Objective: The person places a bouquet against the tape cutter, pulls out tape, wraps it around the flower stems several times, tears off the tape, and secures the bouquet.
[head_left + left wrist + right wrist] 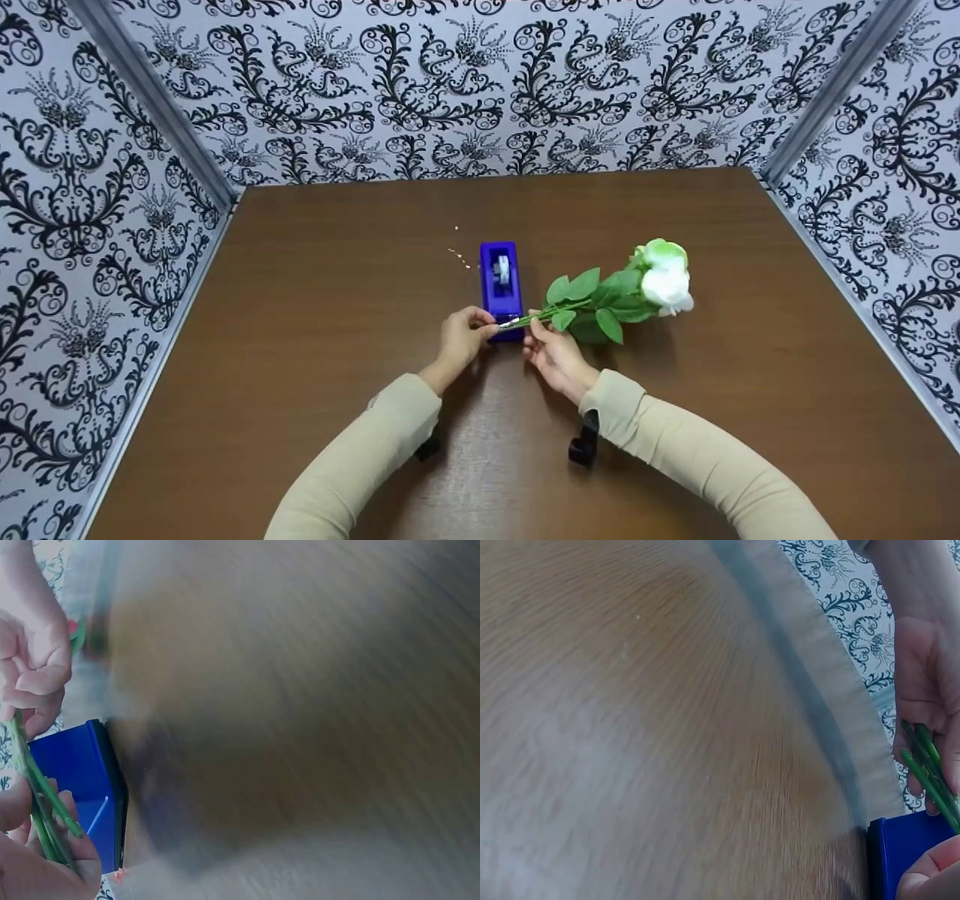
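Observation:
A bunch of white roses with green leaves lies sideways across my hands, blooms to the right. My left hand pinches the lower ends of the stems between thumb and fingers. Further up, close to the leaves, my right hand holds the same stems with its thumb and fingers. Behind the hands stands a blue tape dispenser with a tape roll in it. The stems cross over its near end in the head view, where a shiny whitish bit shows on them.
The dispenser stands on a brown wooden table. Small light specks show on the wood left of it. Patterned walls enclose the back and both sides. Dark straps hang under the sleeves.

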Motion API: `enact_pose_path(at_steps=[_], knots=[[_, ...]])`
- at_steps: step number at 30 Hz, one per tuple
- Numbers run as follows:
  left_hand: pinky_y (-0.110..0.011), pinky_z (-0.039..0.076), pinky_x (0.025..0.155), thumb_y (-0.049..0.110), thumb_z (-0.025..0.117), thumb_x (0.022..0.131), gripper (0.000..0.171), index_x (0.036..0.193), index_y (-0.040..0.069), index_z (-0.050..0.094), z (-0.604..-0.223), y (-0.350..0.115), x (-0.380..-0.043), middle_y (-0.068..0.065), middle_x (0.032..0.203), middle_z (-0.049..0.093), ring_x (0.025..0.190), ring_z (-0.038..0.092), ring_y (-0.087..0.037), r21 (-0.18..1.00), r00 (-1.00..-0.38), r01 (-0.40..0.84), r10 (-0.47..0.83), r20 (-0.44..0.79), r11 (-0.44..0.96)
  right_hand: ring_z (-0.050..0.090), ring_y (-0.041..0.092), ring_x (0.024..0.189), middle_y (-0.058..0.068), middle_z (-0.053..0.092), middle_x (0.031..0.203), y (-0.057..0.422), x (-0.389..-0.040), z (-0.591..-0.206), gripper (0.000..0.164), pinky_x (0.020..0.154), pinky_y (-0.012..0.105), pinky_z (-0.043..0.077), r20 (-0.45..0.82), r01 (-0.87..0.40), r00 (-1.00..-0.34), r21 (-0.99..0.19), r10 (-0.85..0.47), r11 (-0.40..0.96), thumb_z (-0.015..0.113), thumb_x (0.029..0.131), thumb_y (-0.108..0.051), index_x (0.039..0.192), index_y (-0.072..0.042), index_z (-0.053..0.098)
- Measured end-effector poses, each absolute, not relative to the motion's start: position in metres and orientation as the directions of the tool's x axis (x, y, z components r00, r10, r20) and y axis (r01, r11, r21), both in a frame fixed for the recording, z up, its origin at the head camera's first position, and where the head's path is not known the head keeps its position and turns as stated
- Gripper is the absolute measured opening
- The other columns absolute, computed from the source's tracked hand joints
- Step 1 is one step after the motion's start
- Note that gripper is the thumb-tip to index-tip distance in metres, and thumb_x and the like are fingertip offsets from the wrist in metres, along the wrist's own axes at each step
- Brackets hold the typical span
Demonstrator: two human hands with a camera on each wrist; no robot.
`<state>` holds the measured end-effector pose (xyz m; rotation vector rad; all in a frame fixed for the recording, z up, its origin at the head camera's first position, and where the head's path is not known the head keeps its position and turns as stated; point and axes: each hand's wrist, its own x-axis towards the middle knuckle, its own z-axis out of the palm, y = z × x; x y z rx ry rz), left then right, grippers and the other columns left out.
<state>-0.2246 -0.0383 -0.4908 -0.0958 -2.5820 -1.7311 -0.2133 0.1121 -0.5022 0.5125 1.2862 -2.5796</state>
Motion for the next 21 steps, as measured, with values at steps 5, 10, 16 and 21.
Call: enact_pose_path(at_steps=[5,10,16,21], knots=[[-0.017,0.043,0.054,-0.001,0.07,0.075,0.011,0.082,-0.005,0.063,-0.488,-0.038,-0.225,-0.015,0.078,0.067,0.06,0.052,-0.007,0.931,-0.999,0.039,0.021,0.034,0.364,0.051,0.008,0.057,-0.003,0.055,0.071,0.107,-0.213,-0.502,0.012,0.055,0.02,0.042,-0.402,0.345,-0.915,-0.748,-0.027,-0.567,0.043,0.096,-0.011,0.109,-0.009,0.045],[-0.02,0.044,0.061,0.0,0.071,0.075,0.014,0.085,-0.004,0.061,-0.487,-0.038,-0.225,-0.014,0.077,0.067,0.067,0.057,-0.013,0.918,-0.999,0.039,0.029,0.03,0.394,0.061,0.009,0.061,-0.001,0.061,0.072,0.103,-0.216,-0.501,0.019,0.056,0.022,0.047,-0.407,0.349,-0.913,-0.801,0.016,-0.487,0.054,0.092,-0.01,0.106,-0.008,0.042],[-0.026,0.048,0.07,0.011,0.066,0.083,0.027,0.101,-0.007,0.057,-0.48,-0.041,-0.231,-0.019,0.091,0.066,0.079,0.06,-0.021,0.936,-0.991,-0.086,0.063,-0.114,0.34,0.063,0.011,0.065,-0.003,0.063,0.071,0.103,-0.218,-0.497,0.02,0.064,0.025,0.05,-0.411,0.358,-0.91,-0.847,0.057,-0.392,0.058,0.088,-0.005,0.103,-0.004,0.046],[-0.028,0.052,0.069,0.015,0.059,0.089,0.03,0.105,-0.011,0.058,-0.473,-0.043,-0.241,-0.014,0.089,0.063,0.07,0.057,-0.013,0.945,-0.955,-0.256,0.1,-0.28,0.203,0.064,0.01,0.069,-0.004,0.065,0.07,0.105,-0.22,-0.495,0.018,0.074,0.029,0.049,-0.4,0.359,-0.915,-0.867,0.051,-0.345,0.059,0.087,-0.005,0.102,-0.003,0.049]])
